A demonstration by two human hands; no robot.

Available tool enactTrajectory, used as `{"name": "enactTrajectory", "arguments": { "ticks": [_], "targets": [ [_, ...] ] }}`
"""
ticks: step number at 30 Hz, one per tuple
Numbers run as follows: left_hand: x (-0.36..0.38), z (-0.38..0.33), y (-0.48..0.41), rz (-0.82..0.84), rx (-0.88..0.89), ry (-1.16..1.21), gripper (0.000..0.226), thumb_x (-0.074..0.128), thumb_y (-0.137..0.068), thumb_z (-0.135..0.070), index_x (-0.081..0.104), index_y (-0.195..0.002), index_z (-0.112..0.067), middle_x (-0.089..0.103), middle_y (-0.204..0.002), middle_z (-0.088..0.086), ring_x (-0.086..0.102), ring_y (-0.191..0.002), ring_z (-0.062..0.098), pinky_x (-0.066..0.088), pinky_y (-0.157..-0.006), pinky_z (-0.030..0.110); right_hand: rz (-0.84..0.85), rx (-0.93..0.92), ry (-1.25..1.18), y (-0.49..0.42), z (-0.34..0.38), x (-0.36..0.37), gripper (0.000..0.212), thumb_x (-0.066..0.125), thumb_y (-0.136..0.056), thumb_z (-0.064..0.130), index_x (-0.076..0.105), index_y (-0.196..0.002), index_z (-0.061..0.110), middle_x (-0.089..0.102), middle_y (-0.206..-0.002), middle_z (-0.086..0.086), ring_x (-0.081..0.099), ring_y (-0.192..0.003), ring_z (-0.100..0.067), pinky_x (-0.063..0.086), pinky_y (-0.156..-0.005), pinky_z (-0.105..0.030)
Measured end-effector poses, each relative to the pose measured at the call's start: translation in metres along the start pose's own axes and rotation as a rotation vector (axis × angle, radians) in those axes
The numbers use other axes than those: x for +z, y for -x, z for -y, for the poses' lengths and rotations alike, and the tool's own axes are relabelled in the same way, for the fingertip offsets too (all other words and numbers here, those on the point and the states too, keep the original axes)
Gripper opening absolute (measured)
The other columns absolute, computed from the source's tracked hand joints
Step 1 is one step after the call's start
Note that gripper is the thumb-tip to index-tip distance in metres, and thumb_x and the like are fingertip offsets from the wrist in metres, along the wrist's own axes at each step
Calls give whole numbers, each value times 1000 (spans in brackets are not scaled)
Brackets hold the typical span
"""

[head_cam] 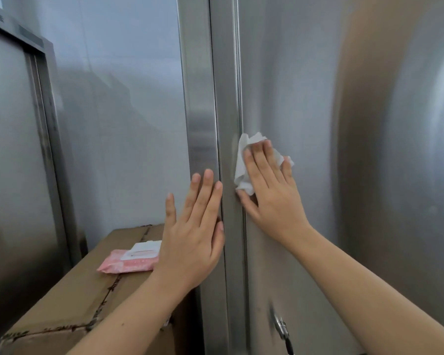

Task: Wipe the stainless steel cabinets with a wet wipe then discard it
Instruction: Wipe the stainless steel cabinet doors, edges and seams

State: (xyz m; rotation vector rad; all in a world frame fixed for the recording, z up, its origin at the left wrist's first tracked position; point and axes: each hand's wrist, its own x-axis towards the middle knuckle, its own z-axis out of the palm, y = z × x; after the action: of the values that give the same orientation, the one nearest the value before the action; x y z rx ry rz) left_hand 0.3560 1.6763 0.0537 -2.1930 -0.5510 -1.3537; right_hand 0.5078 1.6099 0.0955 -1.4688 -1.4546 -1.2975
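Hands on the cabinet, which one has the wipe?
The right hand, pressing the white wet wipe against the steel door; the left hand rests bare on the corner post.

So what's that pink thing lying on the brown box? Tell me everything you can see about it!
It is a soft pink pack of wet wipes with a faint pattern, crinkly like thin plastic. On top sits a white plastic lid, which looks flipped open. The pack lies flat on the taped cardboard box, beside the steel cabinet. Nothing holds it; only the box touches it. The left hand, nearer the camera, hides its right end.
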Motion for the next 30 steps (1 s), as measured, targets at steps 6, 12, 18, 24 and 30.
{"name": "enactTrajectory", "arguments": {
  "ticks": [6, 12, 18, 24, 30],
  "targets": [
    [6, -5, 13, -9, -26, 32, 61, 36, -88, -23, 25, -144, -5, 16, -153, 10, 10, -143, 19, 9, -111, 51, -32, -24, -22, 16, 10, 1, 46, 48, -88, 11, 46, -130, -7, 42, -137, -25, 40, -126, -43, 39, -94, -63],
    [14, -8, 39, 8, -37, 60, 60, 37, -88, -21, 26, -144, -2, 17, -153, 12, 11, -142, 21, 9, -111, 54, 25, 0, -112, 42, 21, 4, 44, 41, -91, 11, 44, -131, -7, 40, -138, -26, 36, -128, -43, 35, -98, -63],
    [27, -15, 69, 23, -23, 55, 60, 39, -89, -21, 26, -144, -2, 17, -153, 13, 14, -142, 23, 11, -112, 54, 135, 6, -143, 83, 29, 7, 45, 40, -92, 13, 42, -133, -5, 38, -140, -25, 27, -132, -39, 27, -105, -57],
    [34, -25, 98, 59, -20, 35, 59, 39, -89, -21, 26, -143, -1, 20, -152, 14, 15, -142, 23, 18, -110, 57, 218, 10, -112, 119, 36, 10, 46, 39, -91, 14, 42, -132, -7, 38, -139, -27, 27, -131, -41, 25, -103, -58],
    [29, -40, 117, 160, -86, 4, 60, 38, -89, -20, 26, -144, -1, 19, -152, 13, 15, -142, 22, 17, -112, 54, 272, -19, -164, 149, 37, 6, 46, 39, -90, 14, 45, -130, -7, 40, -138, -26, 28, -129, -41, 29, -99, -59]
  ]
}}
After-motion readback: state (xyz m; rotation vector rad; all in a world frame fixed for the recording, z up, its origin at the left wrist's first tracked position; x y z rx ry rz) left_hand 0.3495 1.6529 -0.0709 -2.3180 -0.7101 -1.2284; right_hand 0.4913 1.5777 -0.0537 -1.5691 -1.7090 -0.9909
